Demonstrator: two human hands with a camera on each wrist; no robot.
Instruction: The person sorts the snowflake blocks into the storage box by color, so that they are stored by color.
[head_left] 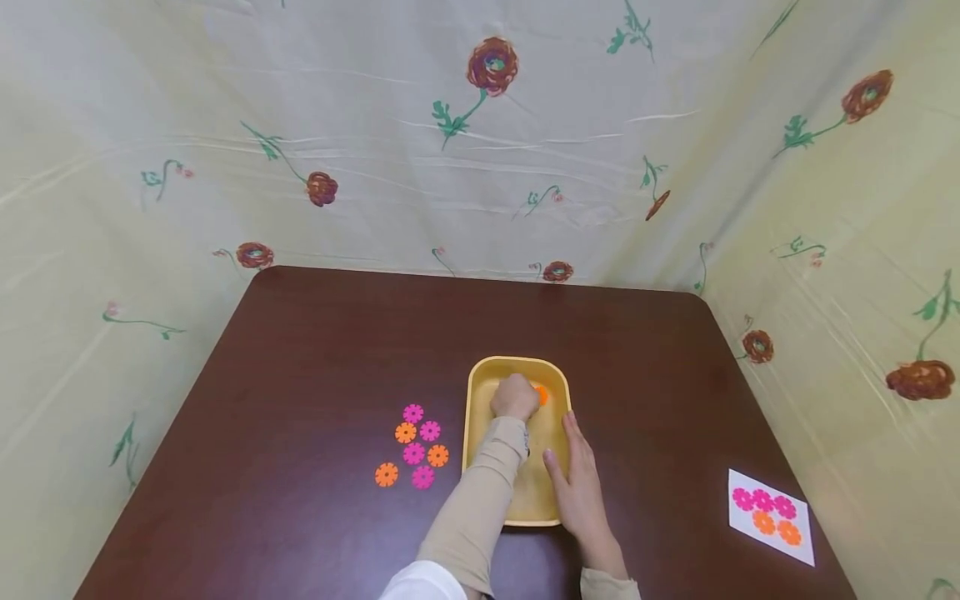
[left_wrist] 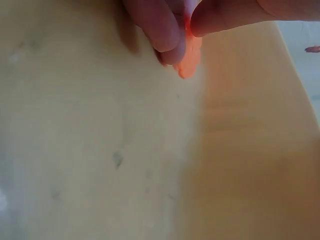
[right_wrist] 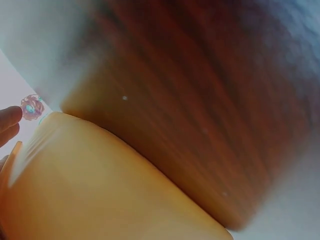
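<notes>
Floral cloth hangs behind and beside a dark brown worktop [head_left: 315, 358], and a yellow tray [head_left: 480, 379] sits near its front edge, serving as the landmark for everything else. Inside the tray, toward its far end, the left hand [head_left: 514, 397] is curled with its fingers [left_wrist: 162, 27] and thumb pinched together on an orange flower piece [left_wrist: 190, 55]; the left wrist view shows the piece held on edge just above the tray floor, so only its lower lobes peek out below the fingertips. The right hand [head_left: 577, 483] lies flat along the tray's right rim with fingers straight and relaxed, gripping nothing, and it looks placed there to keep the tray from sliding while the other hand works inside. Just left of the tray, a loose cluster of flower pieces [head_left: 415, 446], pink and orange, lies flat on the worktop, close enough for a short reach. Well to the right of the tray, near the worktop's edge, rests a white card [head_left: 771, 517] printed with three pink flowers above two orange ones, turned toward the person.
</notes>
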